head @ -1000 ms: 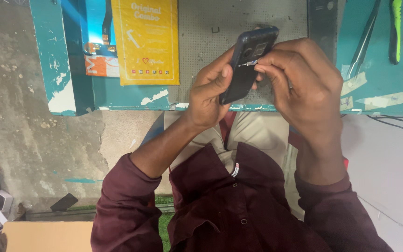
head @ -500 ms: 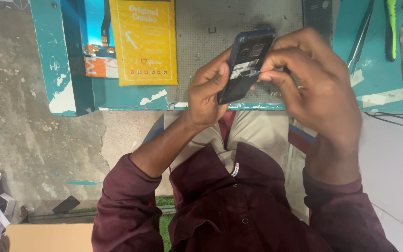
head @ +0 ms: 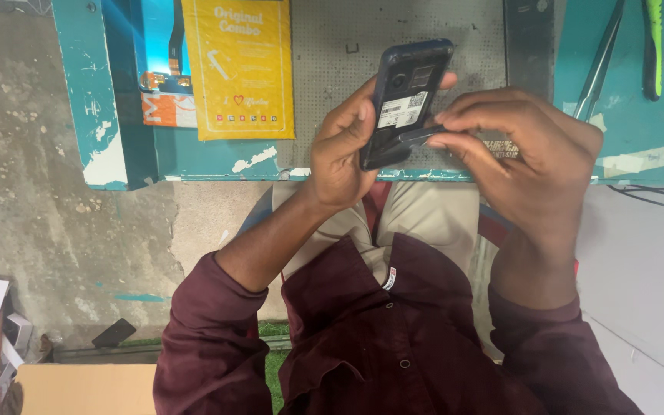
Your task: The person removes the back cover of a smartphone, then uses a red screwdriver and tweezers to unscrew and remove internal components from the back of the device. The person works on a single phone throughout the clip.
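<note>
My left hand (head: pixel 341 151) grips a small dark mobile phone (head: pixel 405 100) with its back cover off, so the white label inside shows. It is held upright above the near edge of the teal workbench (head: pixel 194 157). My right hand (head: pixel 528 157) pinches a thin dark flat piece (head: pixel 418 137) against the phone's right side, fingertips touching the phone body. Both maroon sleeves reach up from the bottom of the view.
On the bench lie a yellow package (head: pixel 241 69), a blue and orange box (head: pixel 159 65), a grey perforated mat (head: pixel 332 46), tweezers (head: pixel 599 65) and a green-handled tool (head: pixel 653 46). Black cable (head: pixel 655 196) trails right. Concrete floor left; a cardboard box (head: pixel 78 388) sits bottom left.
The phone has tilted slightly and shifted left. My right-hand fingers have slid down to the phone's side, now pinching the thin dark piece there.
</note>
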A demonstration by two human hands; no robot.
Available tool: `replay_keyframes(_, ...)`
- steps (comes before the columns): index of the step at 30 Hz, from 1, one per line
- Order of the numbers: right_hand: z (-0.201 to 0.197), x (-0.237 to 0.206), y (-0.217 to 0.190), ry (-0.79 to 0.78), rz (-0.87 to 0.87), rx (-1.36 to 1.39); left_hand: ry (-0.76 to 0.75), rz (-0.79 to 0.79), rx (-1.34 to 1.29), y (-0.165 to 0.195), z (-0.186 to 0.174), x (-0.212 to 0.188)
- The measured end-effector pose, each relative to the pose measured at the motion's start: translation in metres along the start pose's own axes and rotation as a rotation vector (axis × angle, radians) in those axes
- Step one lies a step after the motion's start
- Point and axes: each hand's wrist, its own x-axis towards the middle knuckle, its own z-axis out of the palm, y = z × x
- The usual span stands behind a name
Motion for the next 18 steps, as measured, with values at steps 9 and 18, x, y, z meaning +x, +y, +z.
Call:
replay_keyframes(9, -0.007, -0.007, 0.011, 0.033, 0.055, -0.057, 0.067, -0.006, 0.078, 0.001, 0.001, 0.001)
replay_keyframes(18, -0.049, -0.057, 0.077, 0.443, 0.312, 0.322, 0.080, 0.024, -0.081, -0.002, -0.003, 0.005)
